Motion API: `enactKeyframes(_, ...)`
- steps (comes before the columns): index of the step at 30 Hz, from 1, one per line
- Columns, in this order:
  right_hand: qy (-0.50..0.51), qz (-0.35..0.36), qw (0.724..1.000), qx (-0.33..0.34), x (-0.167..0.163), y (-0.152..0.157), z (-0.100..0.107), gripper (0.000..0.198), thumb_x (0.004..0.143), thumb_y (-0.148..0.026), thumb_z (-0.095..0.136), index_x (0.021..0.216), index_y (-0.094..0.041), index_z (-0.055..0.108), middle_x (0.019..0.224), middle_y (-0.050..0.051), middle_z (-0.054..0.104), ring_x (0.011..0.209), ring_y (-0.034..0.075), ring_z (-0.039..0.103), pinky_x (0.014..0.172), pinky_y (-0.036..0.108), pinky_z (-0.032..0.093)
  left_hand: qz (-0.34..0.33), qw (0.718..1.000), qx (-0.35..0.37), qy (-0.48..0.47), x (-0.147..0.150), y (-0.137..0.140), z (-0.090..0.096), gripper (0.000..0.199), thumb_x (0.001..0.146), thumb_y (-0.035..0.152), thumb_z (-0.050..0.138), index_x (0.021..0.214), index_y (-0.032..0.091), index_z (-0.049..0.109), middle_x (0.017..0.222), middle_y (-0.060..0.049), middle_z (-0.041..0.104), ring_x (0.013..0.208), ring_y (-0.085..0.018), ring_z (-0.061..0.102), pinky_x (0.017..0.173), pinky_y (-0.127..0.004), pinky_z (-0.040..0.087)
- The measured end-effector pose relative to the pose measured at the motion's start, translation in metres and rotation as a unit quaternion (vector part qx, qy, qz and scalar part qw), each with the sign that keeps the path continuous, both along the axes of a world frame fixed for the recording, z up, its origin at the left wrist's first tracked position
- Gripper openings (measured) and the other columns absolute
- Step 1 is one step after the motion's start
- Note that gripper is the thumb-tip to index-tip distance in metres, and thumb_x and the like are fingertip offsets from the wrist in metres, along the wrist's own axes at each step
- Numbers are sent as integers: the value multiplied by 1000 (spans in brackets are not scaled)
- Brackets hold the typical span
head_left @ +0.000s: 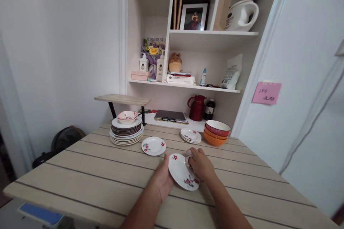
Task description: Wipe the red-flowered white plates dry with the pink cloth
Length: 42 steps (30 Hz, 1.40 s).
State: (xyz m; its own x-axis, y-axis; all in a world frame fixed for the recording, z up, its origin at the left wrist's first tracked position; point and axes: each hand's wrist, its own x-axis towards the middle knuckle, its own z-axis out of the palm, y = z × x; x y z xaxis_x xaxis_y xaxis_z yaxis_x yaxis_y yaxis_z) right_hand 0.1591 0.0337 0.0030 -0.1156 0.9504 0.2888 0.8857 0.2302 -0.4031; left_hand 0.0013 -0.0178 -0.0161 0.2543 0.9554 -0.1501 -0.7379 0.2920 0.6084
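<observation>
A white plate with red flowers [178, 170] is tilted above the table, gripped at its left edge by my left hand [163, 175], thumb over the rim. My right hand [201, 164] is closed around a pale cloth [189, 154] and presses it to the plate's right side. Most of the cloth is hidden under the fingers. Another flowered plate [154, 146] lies flat on the table, just beyond my left hand. Beyond my right hand stands a short stack of small flowered plates [190, 135].
At the back left a tall stack of plates [126, 137] carries pink bowls [127, 116], near a small raised shelf [122, 99]. Nested orange and red bowls [215, 136] stand back right. Behind are a red jug [197, 108], a dark bottle [210, 109] and a laptop [170, 115].
</observation>
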Motion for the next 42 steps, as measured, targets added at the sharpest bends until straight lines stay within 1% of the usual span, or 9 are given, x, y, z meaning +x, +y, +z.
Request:
enactKeyframes(3, 8, 28, 1000, 1, -10, -5, 0, 27, 80, -12, 46, 101, -21, 59, 101, 7, 55, 79, 16, 57, 66, 26, 36, -20, 999, 40, 13, 1, -2, 1, 57, 84, 58, 54, 119, 14, 62, 117, -16, 69, 115, -28, 60, 102, -41, 42)
enactKeyframes(6, 47, 135, 990, -1, -22, -11, 2, 24, 75, -12, 48, 93, -21, 60, 96, 4, 58, 87, 17, 57, 76, 25, 41, 41, 996, 57, 48, 4, -3, -1, 49, 76, 33, 73, 120, 15, 60, 109, -14, 72, 107, -28, 65, 97, -39, 45)
enactKeyframes(10, 266, 186, 946, 2, -18, -7, 7, 22, 75, -20, 45, 92, -20, 59, 92, 4, 61, 88, 20, 57, 79, 30, 45, 95, 993, 17, 64, 4, -3, -3, 55, 72, 16, 73, 124, 17, 56, 103, -13, 74, 97, -28, 69, 90, -40, 49)
enactKeyframes(14, 524, 8, 851, -7, 10, 6, 8, 27, 71, -27, 51, 97, -22, 58, 76, -1, 61, 65, 17, 53, 57, 26, 42, 111, 992, -5, 57, 0, -4, -1, 55, 76, 17, 69, 129, 17, 53, 106, -14, 73, 96, -27, 69, 92, -41, 49)
enactKeyframes(16, 558, -8, 829, -26, 20, 9, 6, 28, 68, -27, 54, 95, -22, 59, 69, -2, 60, 57, 15, 50, 50, 24, 38, 121, 992, 9, 29, -2, -4, 1, 59, 76, 17, 69, 132, 18, 50, 108, -13, 72, 97, -27, 69, 93, -41, 49)
enactKeyframes(20, 589, 36, 800, -111, 13, 5, 5, 28, 64, -30, 63, 91, -22, 63, 72, 0, 68, 56, 16, 57, 49, 25, 42, 153, 988, 25, -19, -2, -2, 2, 64, 77, 16, 68, 137, 18, 45, 108, -13, 73, 102, -25, 68, 96, -39, 49)
enactKeyframes(26, 704, 123, 633, -298, -9, -11, 16, 44, 73, -58, 65, 99, -22, 67, 82, 3, 75, 71, 22, 67, 57, 30, 50, 177, 984, 4, -27, -4, 0, 1, 64, 77, 14, 67, 137, 21, 46, 113, -13, 71, 105, -26, 67, 96, -41, 50)
enactKeyframes(37, 673, 193, 657, -280, -29, -29, 8, 57, 65, -25, 80, 118, -23, 57, 98, 6, 74, 82, 23, 68, 70, 33, 55, 307, 949, 8, -67, -6, 5, 4, 59, 79, 19, 68, 134, 25, 47, 121, -13, 67, 105, -27, 67, 90, -42, 54)
enactKeyframes(42, 686, 152, 672, -236, -36, -26, 3, 62, 63, -27, 82, 118, -23, 55, 93, 5, 74, 77, 21, 68, 68, 33, 55, 259, 963, 45, -66, 0, 2, 5, 61, 78, 20, 70, 134, 23, 47, 119, -13, 68, 107, -27, 66, 93, -40, 52)
